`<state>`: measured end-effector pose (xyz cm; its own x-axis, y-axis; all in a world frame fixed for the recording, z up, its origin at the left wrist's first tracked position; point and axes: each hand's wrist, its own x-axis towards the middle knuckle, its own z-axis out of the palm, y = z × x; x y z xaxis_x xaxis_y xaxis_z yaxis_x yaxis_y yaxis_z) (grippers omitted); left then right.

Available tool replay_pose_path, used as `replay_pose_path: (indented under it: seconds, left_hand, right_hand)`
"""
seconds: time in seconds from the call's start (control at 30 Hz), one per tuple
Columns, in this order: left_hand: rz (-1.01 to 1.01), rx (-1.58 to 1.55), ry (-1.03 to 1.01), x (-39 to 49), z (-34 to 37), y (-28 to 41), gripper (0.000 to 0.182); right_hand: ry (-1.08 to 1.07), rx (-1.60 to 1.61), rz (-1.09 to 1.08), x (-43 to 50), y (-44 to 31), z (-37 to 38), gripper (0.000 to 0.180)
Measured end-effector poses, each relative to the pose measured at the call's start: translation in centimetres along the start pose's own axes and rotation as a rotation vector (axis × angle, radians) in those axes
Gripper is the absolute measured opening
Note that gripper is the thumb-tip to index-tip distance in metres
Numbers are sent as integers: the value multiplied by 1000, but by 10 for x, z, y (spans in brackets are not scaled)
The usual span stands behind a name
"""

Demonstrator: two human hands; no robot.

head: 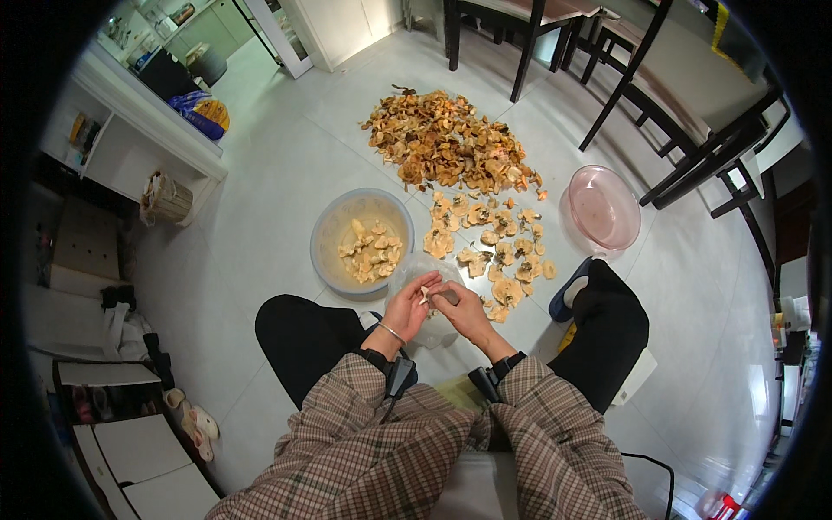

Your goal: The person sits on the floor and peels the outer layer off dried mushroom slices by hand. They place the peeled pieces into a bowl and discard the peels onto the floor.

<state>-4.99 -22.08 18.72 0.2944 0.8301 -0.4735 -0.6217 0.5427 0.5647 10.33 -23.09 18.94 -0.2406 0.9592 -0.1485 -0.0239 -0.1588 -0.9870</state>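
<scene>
Over a translucent plastic bag, both hands meet in front of me. My left hand is turned palm up and holds a small pale mushroom piece at its fingers. My right hand has thumb and forefinger bent together beside that piece; whether something thin is pinched there cannot be made out. Left of the bag stands a blue-grey basin with water and pale mushroom pieces in it. Flat mushroom caps, some with dark debris, lie spread on the floor to the right.
Beyond the caps lies a large heap of orange-brown mushrooms. A pink translucent basin stands at the right, near my slippered foot. Dark-framed chairs are at back right. A wicker basket and slippers are leftward.
</scene>
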Motion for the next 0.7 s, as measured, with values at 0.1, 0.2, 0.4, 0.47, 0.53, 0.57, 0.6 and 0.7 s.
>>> replay_pose_path:
  seconds: [0.1,0.2,0.4,0.47,0.53,0.57,0.6,0.7]
  left_hand:
    - [-7,-54,0,2,-1,0,37]
    - [-14,-190,60,3,-5,1,37]
    - [-50,-357,82,8,-21,3,36]
    - [-99,-423,110,10,-26,3,35]
    - [-144,-462,159,10,-30,1,33]
    - [-164,-464,190,10,-32,0,32]
    - [-184,-464,217,10,-33,-1,32]
    - [-205,-641,58,7,-33,-1,33]
  right_hand:
    - [67,-44,4,0,1,-1,20]
    - [203,64,36,3,2,-2,19]
    - [274,10,106,6,13,-10,17]
    - [276,-14,101,7,17,-10,18]
    - [285,-59,111,8,20,-10,19]
    - [278,-37,91,8,21,-10,20]
    - [276,-23,101,8,21,-10,20]
    - [269,-29,102,8,21,-11,17]
